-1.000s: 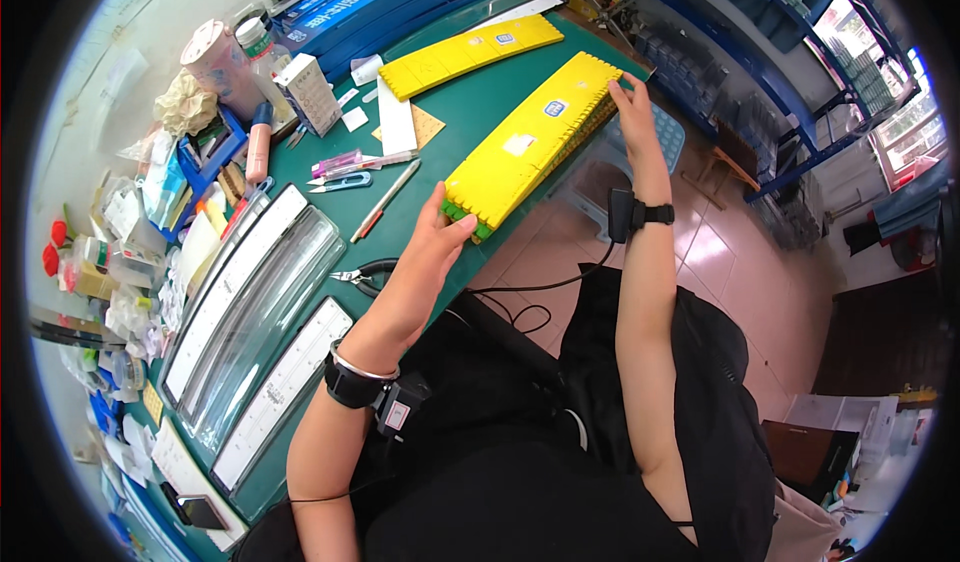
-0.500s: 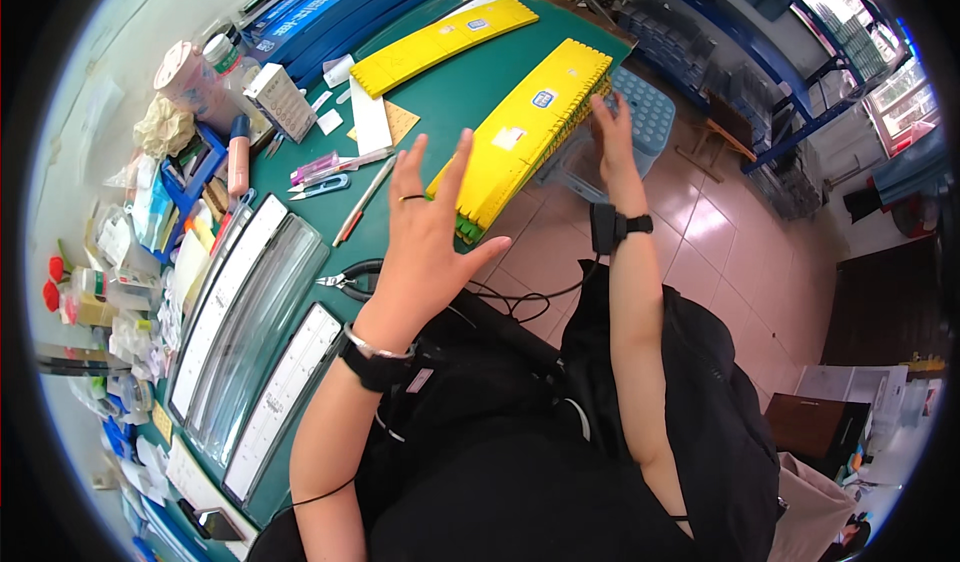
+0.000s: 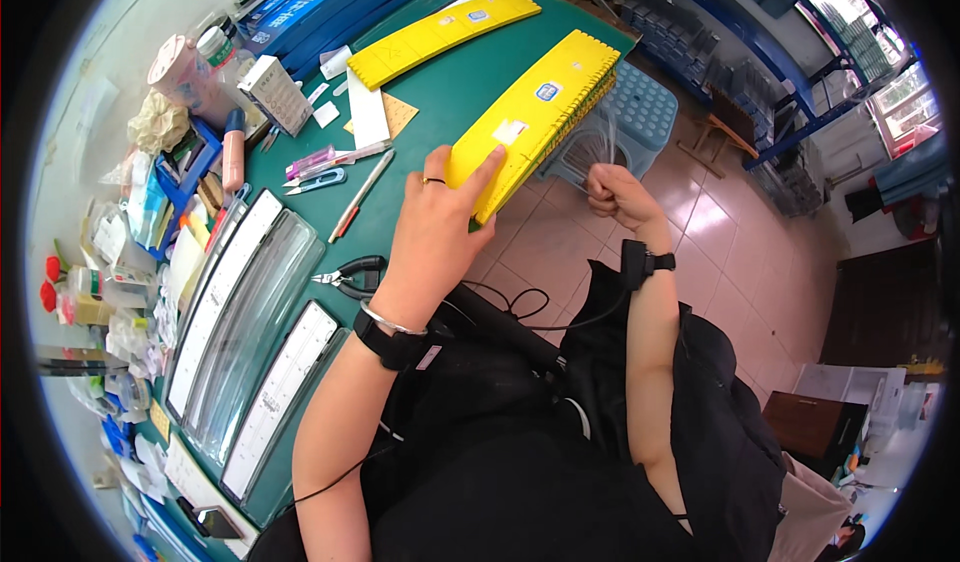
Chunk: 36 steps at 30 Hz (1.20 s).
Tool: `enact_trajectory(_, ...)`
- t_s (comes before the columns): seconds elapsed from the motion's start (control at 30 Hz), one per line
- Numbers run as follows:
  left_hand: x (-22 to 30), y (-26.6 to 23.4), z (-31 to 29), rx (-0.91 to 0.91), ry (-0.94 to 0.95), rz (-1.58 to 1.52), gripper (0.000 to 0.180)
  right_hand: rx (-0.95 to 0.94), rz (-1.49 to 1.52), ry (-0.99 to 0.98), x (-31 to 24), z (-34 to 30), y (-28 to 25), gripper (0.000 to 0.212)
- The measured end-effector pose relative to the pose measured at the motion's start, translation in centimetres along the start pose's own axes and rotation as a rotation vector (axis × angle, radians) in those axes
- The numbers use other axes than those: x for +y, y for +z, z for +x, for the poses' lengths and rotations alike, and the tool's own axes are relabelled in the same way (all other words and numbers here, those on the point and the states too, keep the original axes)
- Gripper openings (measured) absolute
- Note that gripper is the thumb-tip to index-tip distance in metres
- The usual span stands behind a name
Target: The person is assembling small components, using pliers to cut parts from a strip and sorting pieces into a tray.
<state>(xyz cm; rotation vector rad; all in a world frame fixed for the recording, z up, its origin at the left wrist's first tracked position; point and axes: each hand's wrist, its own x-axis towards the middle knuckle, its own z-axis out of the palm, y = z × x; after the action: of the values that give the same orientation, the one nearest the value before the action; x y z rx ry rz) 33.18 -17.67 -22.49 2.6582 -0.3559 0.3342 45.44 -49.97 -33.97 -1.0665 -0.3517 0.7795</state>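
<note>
A long yellow stack of plastic strips [image 3: 530, 112] with toothed edges and small stickers lies across the right edge of the green table. At its near end, my left hand [image 3: 435, 232] grips it, the index finger on top and the thumb against the side. To the right of the stack, out over the floor, my right hand [image 3: 622, 200] is closed in a pinch. Thin, clear, streaky strands [image 3: 598, 144] rise from its fingertips toward the stack; what they are exactly is blurred. Further back lies a second, curved yellow strip [image 3: 445, 37].
Pliers [image 3: 352, 276], a pen [image 3: 362, 194] and a craft knife [image 3: 318, 182] lie left of my left hand. Clear curved covers [image 3: 250, 332] and white scales [image 3: 285, 402] rest nearer. A blue stool [image 3: 640, 107] stands beyond the table's edge. Bottles and clutter line the wall.
My left hand has come down from spread fingers above the table onto the stack's near end. My right hand has moved from the stack's side toward me and closed, with the clear strands.
</note>
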Motion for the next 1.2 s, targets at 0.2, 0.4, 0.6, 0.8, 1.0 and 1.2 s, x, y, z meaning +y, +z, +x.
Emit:
enact_trajectory(0.2,0.1,0.2,0.0,0.022,-0.015,-0.008,0.076,0.258,-0.183,-0.057,-0.8,-1.9,-0.6,0.027)
enact_trajectory(0.4,0.1,0.2,-0.1,0.019,-0.02,-0.009,0.076,0.512,-0.075,-0.244,2.5,-4.0,-5.2,0.022)
enact_trajectory(0.6,0.2,0.2,0.0,0.021,-0.018,-0.024,0.076,0.491,0.109,-0.39,4.5,-6.7,-9.7,0.021)
enact_trajectory(0.8,0.1,0.2,-0.1,0.024,-0.023,-0.019,0.076,0.66,-0.072,0.171,4.4,-6.5,-7.6,0.027)
enact_trajectory(1.0,0.2,0.3,0.1,0.025,-0.016,-0.029,0.075,0.7,0.067,0.178,6.4,-8.4,-10.6,0.029)
enact_trajectory(1.2,-0.1,0.2,-0.1,0.037,-0.019,-0.024,0.074,0.944,0.172,0.063,7.9,-7.6,-9.8,0.023)
